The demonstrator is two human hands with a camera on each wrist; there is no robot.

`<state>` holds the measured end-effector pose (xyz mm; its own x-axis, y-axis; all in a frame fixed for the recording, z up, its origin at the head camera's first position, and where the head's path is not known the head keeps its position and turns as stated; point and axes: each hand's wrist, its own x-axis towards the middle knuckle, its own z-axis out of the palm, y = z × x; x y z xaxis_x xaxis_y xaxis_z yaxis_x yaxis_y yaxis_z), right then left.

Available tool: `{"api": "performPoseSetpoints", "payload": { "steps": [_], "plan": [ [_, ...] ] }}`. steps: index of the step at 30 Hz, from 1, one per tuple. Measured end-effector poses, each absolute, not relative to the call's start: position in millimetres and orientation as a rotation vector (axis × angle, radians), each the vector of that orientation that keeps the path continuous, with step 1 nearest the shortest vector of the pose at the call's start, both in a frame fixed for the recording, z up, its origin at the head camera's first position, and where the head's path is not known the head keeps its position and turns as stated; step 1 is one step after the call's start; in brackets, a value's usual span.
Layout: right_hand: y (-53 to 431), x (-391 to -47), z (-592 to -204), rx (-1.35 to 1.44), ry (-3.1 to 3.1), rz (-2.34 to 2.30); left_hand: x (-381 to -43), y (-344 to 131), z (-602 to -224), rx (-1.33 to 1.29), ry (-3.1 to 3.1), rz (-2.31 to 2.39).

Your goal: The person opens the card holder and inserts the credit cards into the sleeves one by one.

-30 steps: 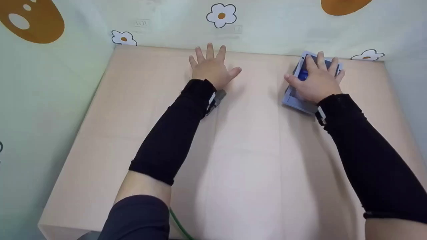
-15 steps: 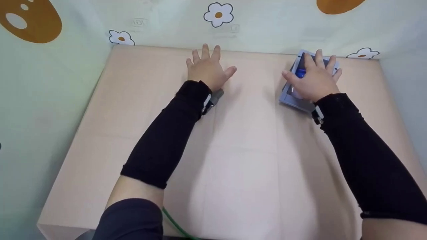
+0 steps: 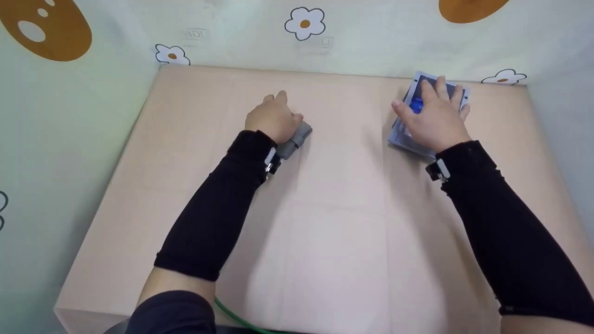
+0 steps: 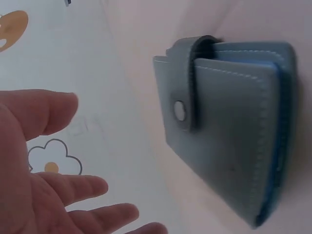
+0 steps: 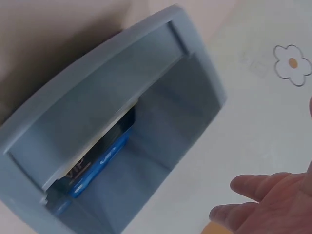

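Observation:
A grey card wallet [image 3: 296, 140] lies on the table, partly hidden by my left hand [image 3: 270, 119] in the head view. In the left wrist view the wallet [image 4: 229, 107] has its snap strap fastened, and the fingers are apart from it. My right hand [image 3: 436, 118], fingers spread, hovers over a grey-blue open box [image 3: 408, 144]; whether it touches the rim I cannot tell. Inside the box, the right wrist view shows several cards [image 5: 100, 158], one dark with "VIP" on it and one blue.
Pale pink cloth covers the table [image 3: 334, 222]. Flower-printed walls [image 3: 232, 37] close it in at the back and both sides. A green cable [image 3: 232, 315] runs by the near edge.
My left hand has drawn back toward me and slightly left, its spread fingers now bending downward beside the wallet. More of the wallet shows. The right hand has stayed over the box with little movement.

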<state>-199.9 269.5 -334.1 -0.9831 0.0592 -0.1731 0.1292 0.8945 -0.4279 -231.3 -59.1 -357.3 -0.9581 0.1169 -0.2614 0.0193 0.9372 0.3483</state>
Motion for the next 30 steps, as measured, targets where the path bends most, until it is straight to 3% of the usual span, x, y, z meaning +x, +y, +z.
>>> {"api": "performPoseSetpoints", "payload": {
  "steps": [16, 30],
  "plan": [
    [233.6, -164.1, -322.7, 0.090, 2.927, -1.031, -221.7, -71.5, -386.2, 0.086, 2.747, 0.564],
    [218.5, -155.4, -334.2, 0.077, 2.907, -1.122, -210.1, -56.1, -398.9, 0.101, 2.806, 0.577]
  ]
}}
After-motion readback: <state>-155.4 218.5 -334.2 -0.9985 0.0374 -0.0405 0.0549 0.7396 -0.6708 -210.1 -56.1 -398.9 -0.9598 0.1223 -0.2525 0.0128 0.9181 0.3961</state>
